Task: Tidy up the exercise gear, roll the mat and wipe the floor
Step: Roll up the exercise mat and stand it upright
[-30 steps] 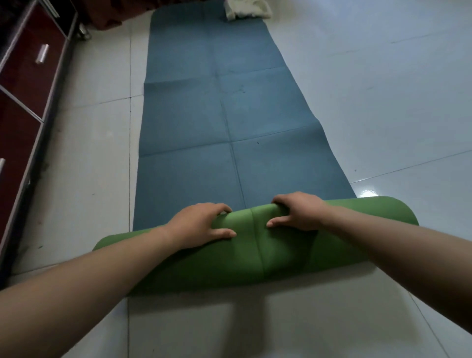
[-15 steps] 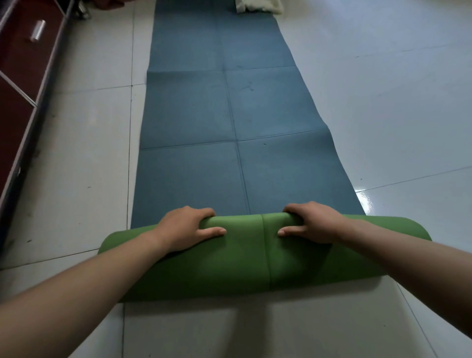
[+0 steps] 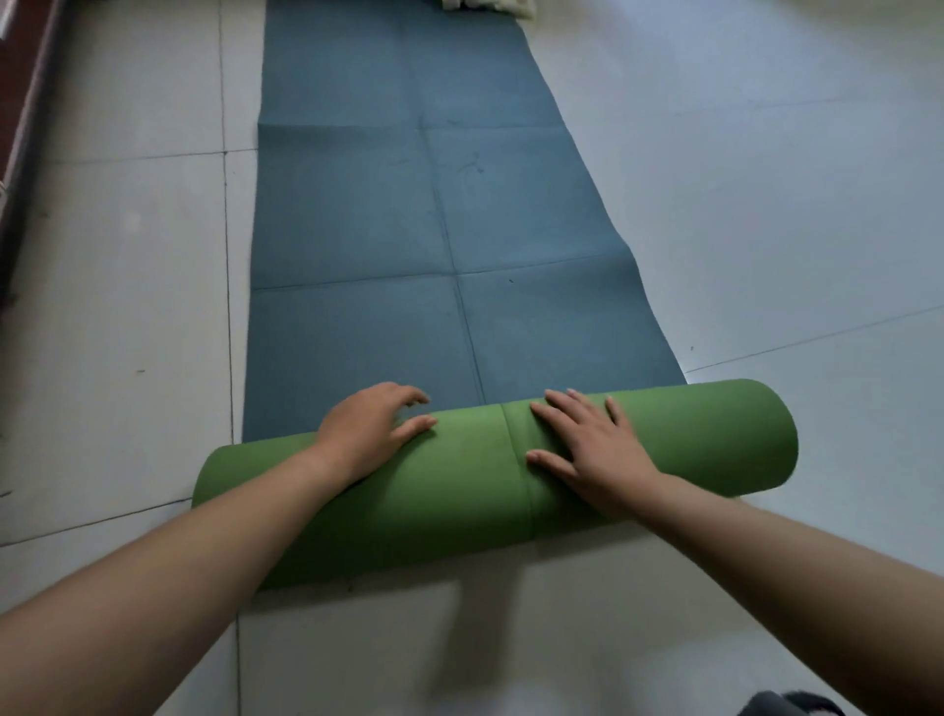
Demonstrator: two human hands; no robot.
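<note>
Stretching away on every side of the green roll (image 3: 459, 490), the pale tiled floor (image 3: 766, 204) fills most of the view, with dark grout lines running past both ends of the roll. The mat (image 3: 383, 230) lies flat on the floor beyond the roll. Its blue face is up and marked by fold creases that cross in a grid. The nearest part of the mat is wound up into the roll, green side outward, which lies crosswise on the tiles with its right end slightly farther away than its left. A faint seam runs round the roll near its middle.

Far to the left of the roll, a dark red cabinet (image 3: 20, 102) edges the floor. Two bare forearms reach in from the near side of the roll.

The right hand (image 3: 592, 449) lies flat on top of the roll, just right of the seam. Its grip is open, with the fingers straight and spread and the palm pressing down. The left hand (image 3: 368, 434) rests on the roll left of the seam, thumb lying along the top. Its fingers bend over the far edge, so its grip seems to be hooked on the roll, though the fingertips are blurred.

Well beyond the roll, at the mat's far end, lies a whitish cloth (image 3: 490, 5), cut off by the frame.
</note>
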